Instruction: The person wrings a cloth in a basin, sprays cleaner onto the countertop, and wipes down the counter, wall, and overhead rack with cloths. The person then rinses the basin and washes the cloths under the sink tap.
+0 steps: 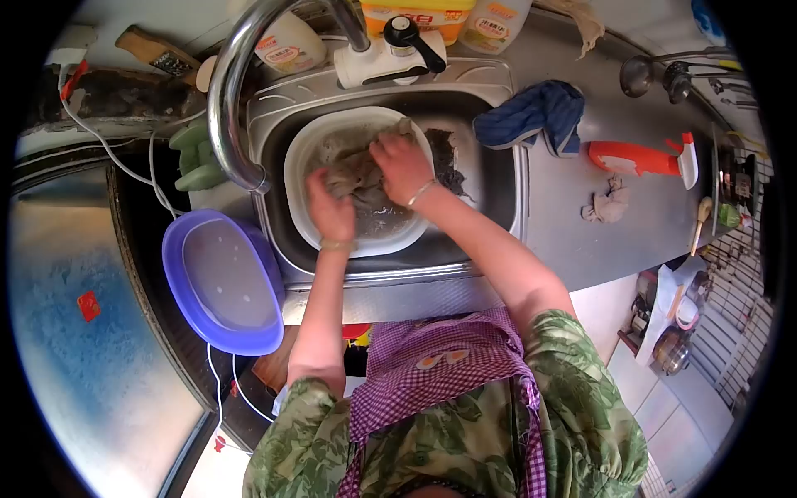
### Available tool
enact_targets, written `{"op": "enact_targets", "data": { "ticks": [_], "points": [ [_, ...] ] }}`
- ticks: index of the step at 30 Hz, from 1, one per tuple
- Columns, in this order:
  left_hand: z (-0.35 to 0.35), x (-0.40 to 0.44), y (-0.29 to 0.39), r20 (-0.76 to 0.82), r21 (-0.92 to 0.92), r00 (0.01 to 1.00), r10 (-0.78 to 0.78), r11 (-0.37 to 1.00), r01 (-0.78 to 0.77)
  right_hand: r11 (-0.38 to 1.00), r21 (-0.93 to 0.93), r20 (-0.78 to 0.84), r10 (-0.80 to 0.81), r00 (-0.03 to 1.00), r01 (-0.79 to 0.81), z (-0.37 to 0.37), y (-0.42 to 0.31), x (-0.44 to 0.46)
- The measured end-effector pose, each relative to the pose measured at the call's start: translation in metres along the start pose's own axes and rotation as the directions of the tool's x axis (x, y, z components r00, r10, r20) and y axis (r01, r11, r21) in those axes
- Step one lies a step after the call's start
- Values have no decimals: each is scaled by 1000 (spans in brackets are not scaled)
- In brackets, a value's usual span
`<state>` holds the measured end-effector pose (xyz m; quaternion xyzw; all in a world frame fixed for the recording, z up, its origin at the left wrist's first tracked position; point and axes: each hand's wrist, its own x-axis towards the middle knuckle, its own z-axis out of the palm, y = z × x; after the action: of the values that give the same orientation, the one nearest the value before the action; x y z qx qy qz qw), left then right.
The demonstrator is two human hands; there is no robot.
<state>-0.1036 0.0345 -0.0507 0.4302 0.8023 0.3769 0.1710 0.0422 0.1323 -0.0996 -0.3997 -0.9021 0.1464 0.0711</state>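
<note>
A wet grey-brown cloth lies bunched in murky water inside a white basin, which stands in the steel sink. My left hand is at the cloth's left side, slightly blurred, its fingers and thumb closed on the fabric. From the right, my right hand grips the upper part of the same cloth, fingers curled into it. Beside the basin, a dark wet cloth lies on the sink floor.
A chrome faucet arches over the sink's left side. A purple tub stands at left. On the right counter are a blue cloth, a red spray bottle and a crumpled rag. Bottles line the back.
</note>
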Motion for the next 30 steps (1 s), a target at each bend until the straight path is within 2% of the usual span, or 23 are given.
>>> {"op": "enact_targets", "data": {
  "ticks": [1,2,5,6,7,8,9,10,11,12,14,17,18,20,22,23,25,26,29,30],
  "points": [
    [13,1,-3,120,128,986,-118,986,103,999,-22,4,-32,999,32,20,-8,1],
    [26,2,-14,219,265,944,-247,946,186,997,-75,240,6,971,12,18,-17,1],
    [55,8,-56,401,592,767,-500,781,200,982,-158,488,-15,873,105,50,-19,2],
    [47,8,-57,490,586,750,-444,805,94,995,-96,586,26,810,37,52,-16,11],
    [43,7,-60,467,547,786,-405,831,102,998,-42,681,57,730,-39,53,-11,23],
    [39,7,-62,443,508,820,-363,855,104,997,27,672,33,739,-69,43,-11,24],
    [36,9,-63,413,465,854,-316,880,101,991,96,663,9,748,-97,32,-11,25],
    [24,10,-54,419,233,858,-295,949,212,982,182,541,-51,839,-58,3,-9,15],
    [2,5,-33,424,-13,861,-279,949,314,965,262,408,-101,907,-11,-13,-7,5],
    [-19,-1,-13,426,-256,864,-269,880,400,923,384,329,-145,933,8,-10,-5,-2],
    [-42,-7,27,379,-556,891,-252,707,436,797,598,140,-202,969,80,-3,-5,-9],
    [-72,-9,82,377,-850,889,-262,282,444,631,768,-17,-152,988,111,2,-25,-4],
    [-78,-11,90,393,-895,881,-265,112,433,699,709,9,-141,990,94,15,-22,-5],
    [-88,-11,80,423,-905,885,-196,-34,425,818,573,57,-114,992,61,47,-15,-3],
    [-94,-10,56,423,-904,895,-141,-130,407,592,771,287,6,958,-234,26,-4,6],
    [-91,-10,48,389,-919,896,-212,-17,395,444,812,408,32,912,-379,18,4,10],
    [-81,-5,31,304,-900,893,-332,207,384,412,764,475,162,865,-497,56,31,15],
    [-74,-1,11,337,-853,874,-350,279,441,391,734,507,227,831,-555,75,39,14],
    [-26,1,-60,361,-576,761,-540,513,637,259,701,515,462,722,-665,98,36,13],
    [2,1,-87,197,-409,819,-538,714,568,276,705,483,489,727,-654,107,33,14]
  ]
}}
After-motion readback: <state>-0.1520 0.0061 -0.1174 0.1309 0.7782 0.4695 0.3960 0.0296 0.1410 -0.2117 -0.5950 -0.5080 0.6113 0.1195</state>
